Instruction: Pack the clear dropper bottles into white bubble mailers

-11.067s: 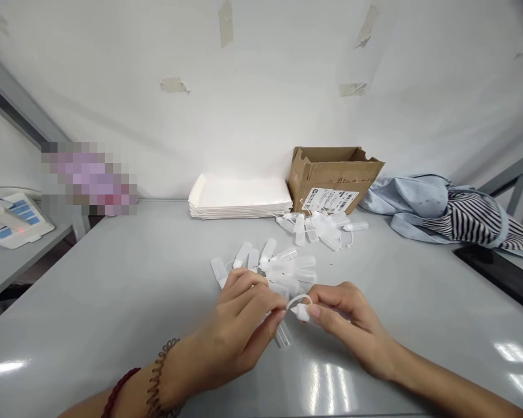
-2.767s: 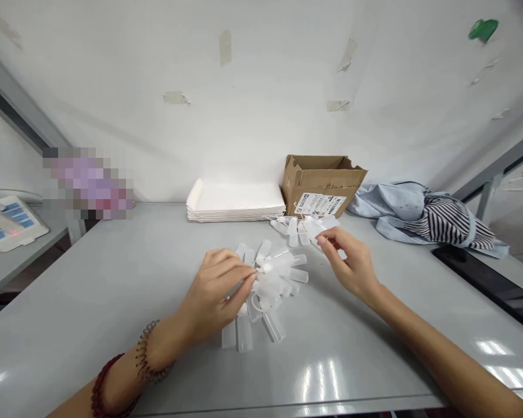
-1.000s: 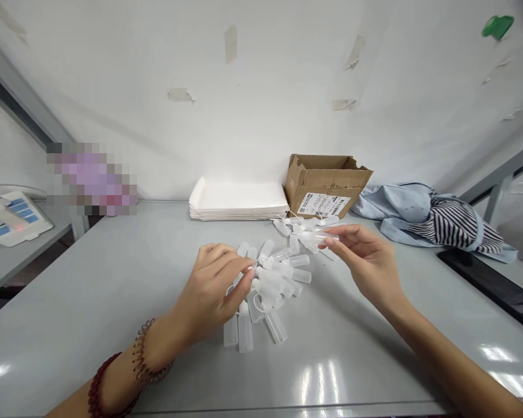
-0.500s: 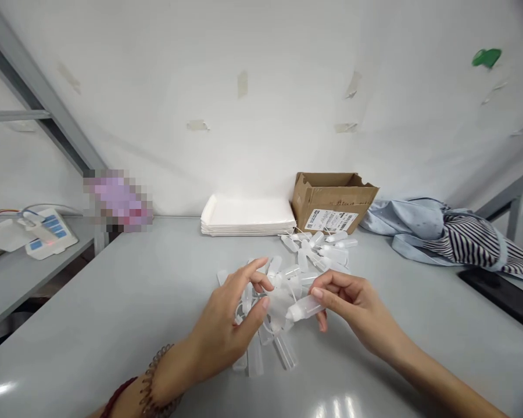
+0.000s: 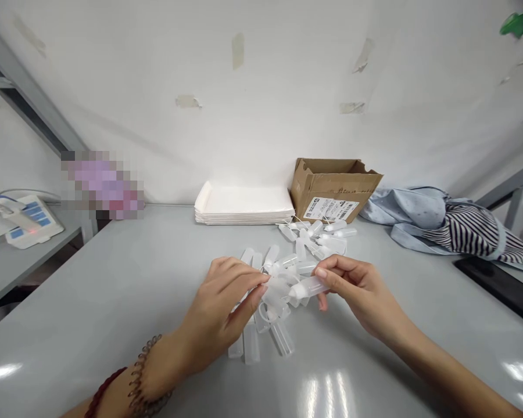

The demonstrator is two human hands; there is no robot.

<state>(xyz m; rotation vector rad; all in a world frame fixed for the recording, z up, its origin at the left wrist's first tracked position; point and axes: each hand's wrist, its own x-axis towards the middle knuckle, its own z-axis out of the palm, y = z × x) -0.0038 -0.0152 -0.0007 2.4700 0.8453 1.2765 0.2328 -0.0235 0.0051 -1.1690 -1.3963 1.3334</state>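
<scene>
Translucent plastic, the bottle point(image 5: 308, 287) sits between my right fingers point(image 5: 332, 280), nozzle point(image 5: 293, 292) pointing left by the near pile point(image 5: 282, 338). My left fingers point(image 5: 249, 282) are narrow; their hold is unclear. A light, steady pinch should spare its wall.

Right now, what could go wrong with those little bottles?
The right hand seems to hold its bottle only near one end, so it might slip or tip onto the near pile.
That pile overlaps, with thin loops showing; one could snag and drag others.
The left hand is right beside it and might nudge some loose.
</scene>
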